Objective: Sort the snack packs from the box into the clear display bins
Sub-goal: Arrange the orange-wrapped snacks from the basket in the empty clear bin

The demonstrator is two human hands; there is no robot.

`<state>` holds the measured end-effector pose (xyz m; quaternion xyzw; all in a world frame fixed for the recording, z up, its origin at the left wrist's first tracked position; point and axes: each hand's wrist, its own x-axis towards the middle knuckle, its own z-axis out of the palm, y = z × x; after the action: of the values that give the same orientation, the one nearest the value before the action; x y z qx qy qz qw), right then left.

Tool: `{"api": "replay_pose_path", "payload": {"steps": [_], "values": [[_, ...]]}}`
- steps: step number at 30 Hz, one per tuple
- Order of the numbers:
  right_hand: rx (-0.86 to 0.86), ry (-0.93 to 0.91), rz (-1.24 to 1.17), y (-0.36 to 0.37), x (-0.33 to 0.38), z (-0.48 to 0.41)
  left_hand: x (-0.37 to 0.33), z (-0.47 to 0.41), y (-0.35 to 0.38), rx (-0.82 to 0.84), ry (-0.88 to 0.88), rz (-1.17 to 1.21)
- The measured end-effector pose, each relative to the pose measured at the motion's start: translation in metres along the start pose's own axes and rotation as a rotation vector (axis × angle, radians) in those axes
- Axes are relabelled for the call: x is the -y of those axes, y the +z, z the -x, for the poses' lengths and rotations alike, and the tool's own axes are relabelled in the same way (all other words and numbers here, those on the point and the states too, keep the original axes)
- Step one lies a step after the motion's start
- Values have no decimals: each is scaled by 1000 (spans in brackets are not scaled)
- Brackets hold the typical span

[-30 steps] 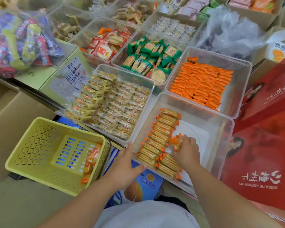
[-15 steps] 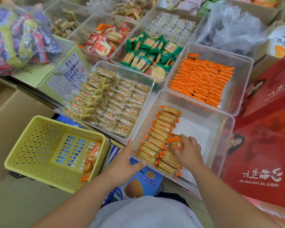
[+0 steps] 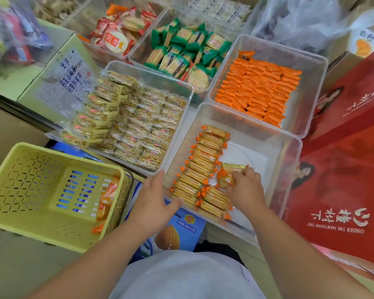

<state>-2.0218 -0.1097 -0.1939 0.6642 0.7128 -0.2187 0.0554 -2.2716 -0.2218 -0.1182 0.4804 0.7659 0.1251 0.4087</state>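
Note:
A clear display bin in front of me holds a row of orange-ended cracker packs along its left side. My right hand is inside the bin, its fingers pinching a few loose cracker packs beside the row. My left hand holds the bin's near left corner, thumb over the rim. A yellow basket at the left has a few more orange packs against its right wall.
Other clear bins stand behind: yellow packs, orange packs, green packs, red-and-white packs. A red carton rises at the right. A blue carton lies under the bin's near edge. Cardboard boxes lie at the left.
My right hand shifted slightly farther into the bin with the loose packs in its fingers. The left hand stayed on the bin's corner.

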Motion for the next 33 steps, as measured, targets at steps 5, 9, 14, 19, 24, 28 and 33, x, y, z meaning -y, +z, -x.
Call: {"api": "replay_pose_path", "payload": {"steps": [5,9,14,19,24,28,33], "values": [[89,0,-56,1,-4,0,5,0,7,25,7,46],[137,1,-71,1,-3,-3,9,0,9,35,7,58],[214,23,-98,-5,-2,-8,14,0,7,39,22,84],[228,-12,-302,-14,3,-8,17,0,7,48,21,89],[148,92,-394,-18,1,-16,18,1,6,58,12,100],[107,94,-284,-15,-2,-25,18,2,6,67,4,113],[198,-6,-90,-8,5,-28,18,2,6,80,-13,131]]}}
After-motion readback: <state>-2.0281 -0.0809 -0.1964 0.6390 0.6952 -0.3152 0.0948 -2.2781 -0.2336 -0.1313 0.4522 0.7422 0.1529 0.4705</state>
